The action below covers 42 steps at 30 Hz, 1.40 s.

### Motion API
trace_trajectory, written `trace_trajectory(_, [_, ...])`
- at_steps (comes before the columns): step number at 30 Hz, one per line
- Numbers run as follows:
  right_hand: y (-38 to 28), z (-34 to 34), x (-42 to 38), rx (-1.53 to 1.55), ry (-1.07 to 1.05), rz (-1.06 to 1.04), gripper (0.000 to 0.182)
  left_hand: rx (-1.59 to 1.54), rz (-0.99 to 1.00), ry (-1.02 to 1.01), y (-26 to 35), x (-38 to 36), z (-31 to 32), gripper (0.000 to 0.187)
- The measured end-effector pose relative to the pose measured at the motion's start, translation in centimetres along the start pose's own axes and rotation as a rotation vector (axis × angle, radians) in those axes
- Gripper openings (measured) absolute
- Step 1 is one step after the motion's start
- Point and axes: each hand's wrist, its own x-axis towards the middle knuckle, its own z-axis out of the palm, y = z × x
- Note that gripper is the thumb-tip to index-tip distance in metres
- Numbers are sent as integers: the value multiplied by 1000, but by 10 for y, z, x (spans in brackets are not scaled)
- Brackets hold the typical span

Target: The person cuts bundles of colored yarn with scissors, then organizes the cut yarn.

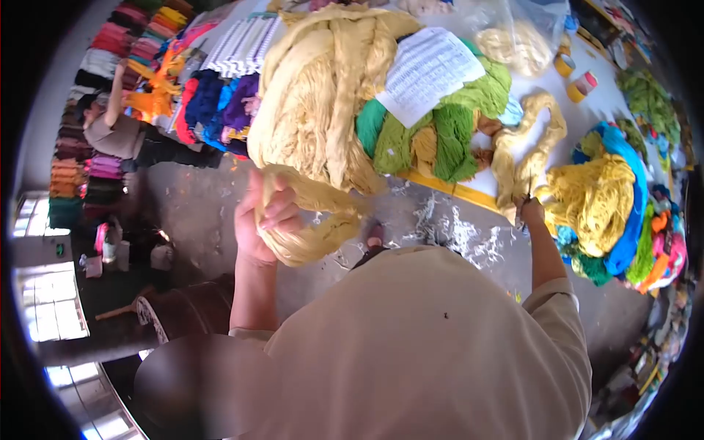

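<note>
Left hand [262, 220], at nine o'clock from my chest, curls its fingers around a pale yellow yarn hank [312, 220]. Right hand [529, 211], at two o'clock, clenches the end of another yellow skein [524, 147] over the table [543, 88].

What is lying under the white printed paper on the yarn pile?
The white printed paper rests on green yarn and the edge of the big pale yellow yarn. Whatever is directly beneath its middle is covered.

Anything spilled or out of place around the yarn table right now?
Yes: white scraps lie scattered on the floor below the table edge. A printed sheet sits askew on the heaped yarn, and pale yellow yarn sags over the edge.
</note>
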Motion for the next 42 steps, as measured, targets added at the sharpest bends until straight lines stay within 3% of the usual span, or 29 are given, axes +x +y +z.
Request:
trace_trajectory(1, [2,7,15,1,84,-17,61,-39,-30,85,-5,1,2,50])
trace_trajectory(3, [3,0,44,65,-214,-155,65,14,-36,121,-17,-1,0,46])
trace_trajectory(4, [-8,-9,47,-46,-157,-47,61,51,-48,114,-23,-2,2,45])
trace_trajectory(7, [-7,-13,65,-166,36,-70,40,143,-50,158,-42,-7,17,46])
trace_trajectory(9, [-35,-51,71,-436,-281,-251,39,225,-72,206,-52,-13,28,47])
trace_trajectory(10, [-63,-61,65,-576,-308,-376,37,261,-93,214,-57,-15,31,47])
trace_trajectory(11, [-104,-91,34,-396,-316,-594,41,333,-93,256,-64,-15,36,49])
trace_trajectory(12, [-157,-130,-2,-232,-551,-727,56,332,-136,250,-70,-11,41,50])
trace_trajectory(13, [-193,-121,-27,167,-688,-1103,83,329,-177,243,-77,-7,45,51])
trace_trajectory(14, [-245,-147,-83,172,-766,-1215,97,320,-224,245,-85,-2,50,52])
trace_trajectory(17, [-336,-161,-195,574,-815,-1739,104,329,-403,57,-94,7,57,55])
trace_trajectory(19, [-373,-136,-229,622,-1079,-1839,94,511,-272,108,-85,3,106,56])
trace_trajectory(21, [-378,-137,-228,37,-1254,-1681,77,369,-352,-233,-37,-36,69,80])
trace_trajectory(23, [-351,-78,-177,187,-1260,-1577,62,465,-159,-133,-2,-61,101,80])
trace_trajectory(24, [-337,-75,-153,207,-1158,-1473,58,373,-176,-18,15,-68,109,75])
trace_trajectory(25, [-324,-75,-129,222,-1057,-1369,55,572,83,47,27,-97,66,63])
trace_trajectory(26, [-309,-80,-104,345,-1028,-1281,53,653,5,116,64,-111,45,51])
trace_trajectory(27, [-301,-88,-79,459,-993,-1193,51,818,-96,355,87,-128,10,49])
trace_trajectory(28, [-302,-118,-61,442,-944,-1136,51,854,-178,418,98,-124,-18,50])
trace_trajectory(30, [-322,-208,-46,480,-907,-1061,50,672,-191,373,93,-100,-88,55])
trace_trajectory(31, [-345,-251,-32,300,-812,-1102,51,604,-199,353,90,-84,-110,64])
trace_trajectory(32, [-376,-295,-33,513,-957,-890,50,591,-189,297,91,-59,-111,55])
trace_trajectory(33, [-414,-327,-23,586,-1058,-911,51,581,-179,240,94,-27,-109,48])
trace_trajectory(36, [-544,-391,28,290,-435,-1287,51,590,-147,147,119,50,-141,53])
trace_trajectory(37, [-595,-404,50,420,-528,-1305,51,741,-93,261,126,83,-132,56])
trace_trajectory(38, [-643,-407,81,371,-199,-1429,52,695,13,313,128,120,-118,57])
trace_trajectory(39, [-692,-416,68,112,204,-1407,54,659,82,601,127,158,-107,53])
trace_trajectory(41, [-744,-399,85,-101,818,-1302,55,553,165,558,137,235,-107,47])
trace_trajectory(42, [-755,-383,88,-25,728,-1276,56,624,227,511,141,269,-114,34])
